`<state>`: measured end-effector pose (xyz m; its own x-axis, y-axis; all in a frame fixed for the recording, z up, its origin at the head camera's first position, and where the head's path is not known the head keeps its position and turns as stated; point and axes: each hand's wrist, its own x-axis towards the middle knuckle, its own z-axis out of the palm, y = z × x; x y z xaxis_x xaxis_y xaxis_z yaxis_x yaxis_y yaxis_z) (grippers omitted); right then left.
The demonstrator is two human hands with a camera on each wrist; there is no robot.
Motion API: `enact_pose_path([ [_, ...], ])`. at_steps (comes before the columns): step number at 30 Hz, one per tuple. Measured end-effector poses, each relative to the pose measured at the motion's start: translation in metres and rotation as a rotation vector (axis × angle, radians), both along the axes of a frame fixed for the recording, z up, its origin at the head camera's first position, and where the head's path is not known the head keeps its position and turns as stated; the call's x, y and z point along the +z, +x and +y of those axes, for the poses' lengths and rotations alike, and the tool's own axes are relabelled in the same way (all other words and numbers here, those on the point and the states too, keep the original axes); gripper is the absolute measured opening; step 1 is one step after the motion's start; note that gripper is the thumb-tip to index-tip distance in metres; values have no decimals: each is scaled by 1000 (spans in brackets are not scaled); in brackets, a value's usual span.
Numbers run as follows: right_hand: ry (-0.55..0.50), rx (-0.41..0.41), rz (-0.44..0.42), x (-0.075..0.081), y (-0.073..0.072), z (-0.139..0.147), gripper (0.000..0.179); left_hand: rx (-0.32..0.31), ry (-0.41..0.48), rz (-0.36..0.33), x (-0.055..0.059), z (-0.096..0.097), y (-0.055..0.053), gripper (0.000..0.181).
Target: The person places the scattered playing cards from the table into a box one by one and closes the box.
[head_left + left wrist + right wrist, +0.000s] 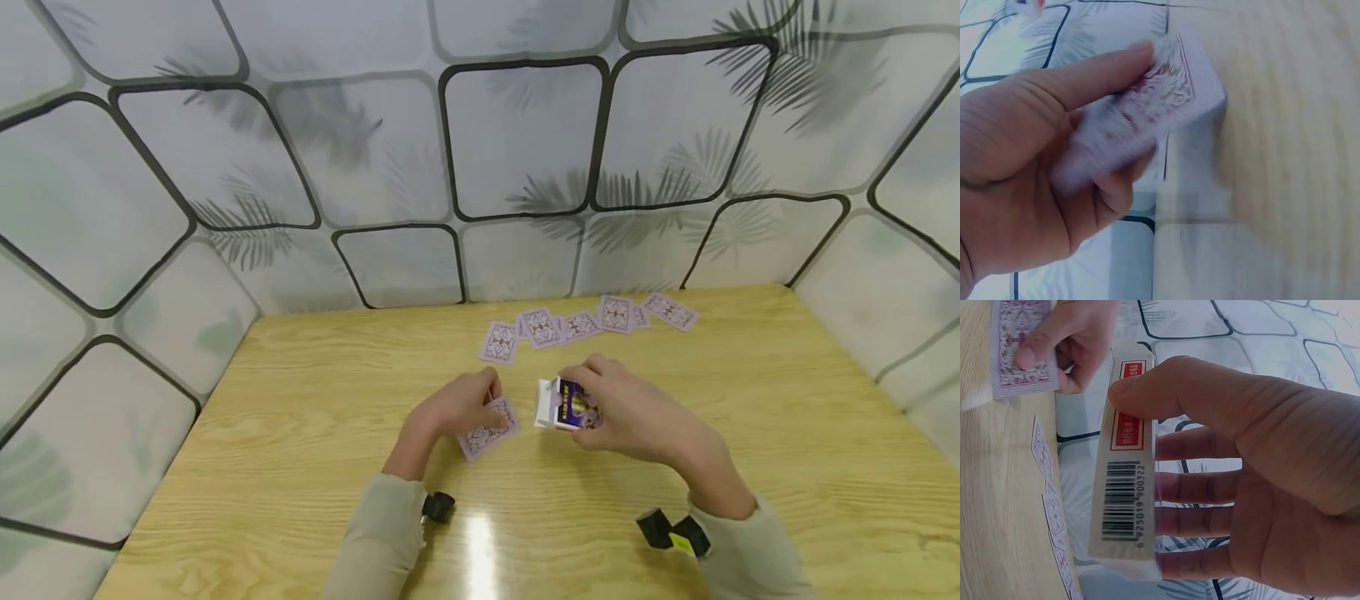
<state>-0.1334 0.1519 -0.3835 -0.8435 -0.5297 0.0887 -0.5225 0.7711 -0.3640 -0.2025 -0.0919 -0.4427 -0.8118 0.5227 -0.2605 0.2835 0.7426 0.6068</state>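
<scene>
My left hand [461, 404] grips a stack of playing cards [487, 429], thumb across the patterned backs and fingers beneath. In the left wrist view the stack [1147, 106] looks slightly blurred. My right hand [637, 412] holds a card box [577, 404] by its sides, the flap end facing the left hand. The box is purple and white on its front. In the right wrist view, its narrow white side [1124, 500] shows a barcode and a red label under the thumb. A small gap separates box and cards. The inside of the box is hidden.
Several face-down cards [540, 327] lie in an uneven, partly overlapping row near the back of the wooden table [337, 375]. A patterned cloth wall [525, 142] rises behind the table and along both sides. Small black devices [438, 507] sit at the wrists.
</scene>
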Motion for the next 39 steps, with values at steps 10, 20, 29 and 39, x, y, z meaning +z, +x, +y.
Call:
enact_pose_path([
  [10, -3, -30, 1, -1, -4, 0, 66, 66, 275, 43, 13, -10, -6, 38],
  [20, -35, -44, 49, -1, -2, -1, 65, 173, 509, 69, 36, -13, 5, 21],
  [29, -38, -58, 45, -1, -2, -1, 65, 289, 652, 62, 49, -20, 10, 20],
  [39, -34, -60, 45, 0, -1, -1, 65, 355, 703, 172, 53, -13, 17, 29],
])
